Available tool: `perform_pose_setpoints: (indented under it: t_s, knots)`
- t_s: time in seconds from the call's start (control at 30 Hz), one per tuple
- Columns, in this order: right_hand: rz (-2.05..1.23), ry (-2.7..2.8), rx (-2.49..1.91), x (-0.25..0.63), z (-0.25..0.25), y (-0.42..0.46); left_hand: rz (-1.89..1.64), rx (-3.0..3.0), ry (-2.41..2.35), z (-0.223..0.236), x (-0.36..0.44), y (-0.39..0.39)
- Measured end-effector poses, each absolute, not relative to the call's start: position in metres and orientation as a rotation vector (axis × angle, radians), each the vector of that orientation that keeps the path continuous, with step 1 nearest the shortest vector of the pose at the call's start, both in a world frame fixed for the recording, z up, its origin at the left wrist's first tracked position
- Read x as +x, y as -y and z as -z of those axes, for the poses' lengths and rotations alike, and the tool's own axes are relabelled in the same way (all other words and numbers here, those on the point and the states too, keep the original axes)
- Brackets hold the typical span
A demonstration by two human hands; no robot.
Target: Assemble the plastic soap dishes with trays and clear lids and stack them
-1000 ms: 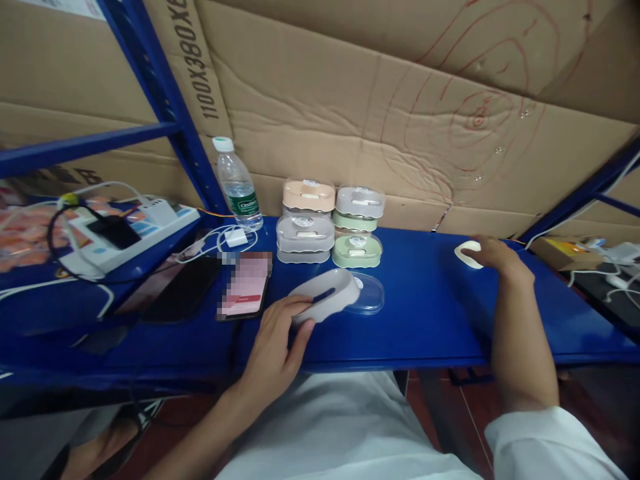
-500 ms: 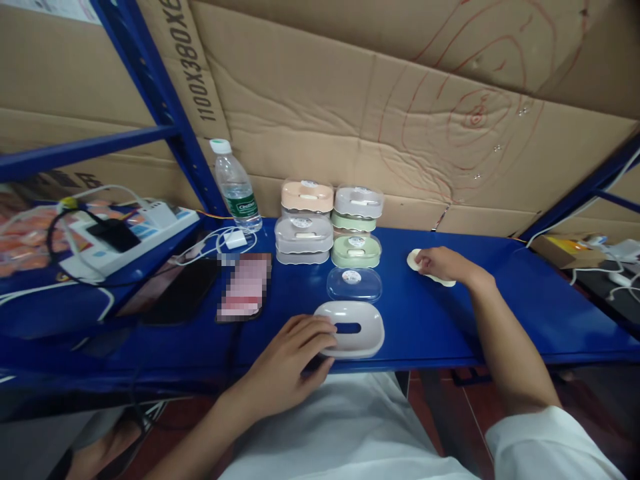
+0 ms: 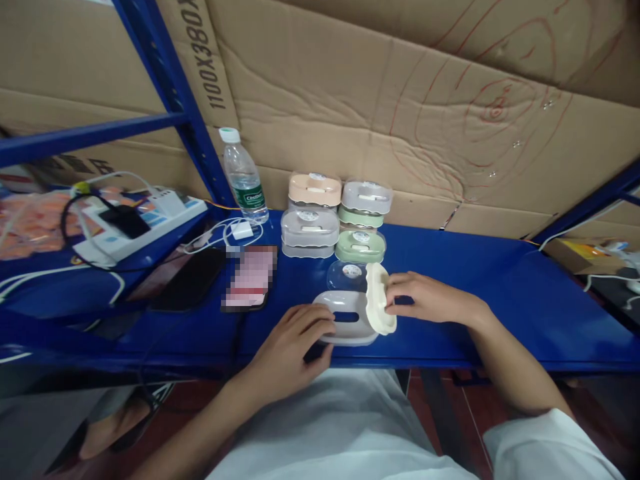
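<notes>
A grey oval soap-dish base with a slot in its middle lies near the front edge of the blue shelf. My left hand grips its left end. My right hand holds a cream wavy-edged insert, tilted on edge over the base's right end. A clear lid with a round sticker lies flat just behind the base.
Several lidded soap dishes, stacked in pairs, stand at the back by the cardboard wall, next to a water bottle. A phone, a dark tablet, a charger with cable and a power strip lie left.
My right hand has carried the cream insert leftward from the right of the shelf to the grey base. The left hand set the base flat half a second ago and has kept hold.
</notes>
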State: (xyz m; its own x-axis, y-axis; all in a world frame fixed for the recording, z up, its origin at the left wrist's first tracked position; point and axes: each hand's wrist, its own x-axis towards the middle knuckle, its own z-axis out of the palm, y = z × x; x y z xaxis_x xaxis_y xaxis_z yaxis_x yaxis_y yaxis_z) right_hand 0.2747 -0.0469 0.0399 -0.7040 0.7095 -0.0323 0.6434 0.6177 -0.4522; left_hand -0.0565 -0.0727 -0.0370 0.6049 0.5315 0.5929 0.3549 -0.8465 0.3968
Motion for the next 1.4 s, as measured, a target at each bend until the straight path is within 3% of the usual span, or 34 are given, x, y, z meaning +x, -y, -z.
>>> perform_pose_setpoints:
  t_s: [0.33,0.53,0.77,0.9,1.2,1.4]
  knots:
    - [-0.734,2.676,-1.255,0.272,-0.046,0.059,-1.728,2.269,-0.888,0.041,-0.067,0.079]
    - [-1.140,2.561,-0.869,0.255,-0.051,0.062,-1.611,2.450,-0.844,0.042,-0.064,0.078]
    - [-0.342,2.291,-1.405,0.286,-0.042,0.036,-1.201,2.682,-0.673,0.039,-0.053,0.073]
    - [-0.489,2.468,-1.203,0.269,-0.023,0.034,-1.053,2.720,-0.646,0.039,-0.052,0.073]
    - [-0.265,2.552,-0.969,0.243,-0.006,0.047,-1.012,2.628,-0.691,0.045,-0.054,0.073]
    - [-0.221,2.541,-1.064,0.245,0.003,0.035,-1.018,2.701,-0.822,0.043,-0.054,0.075]
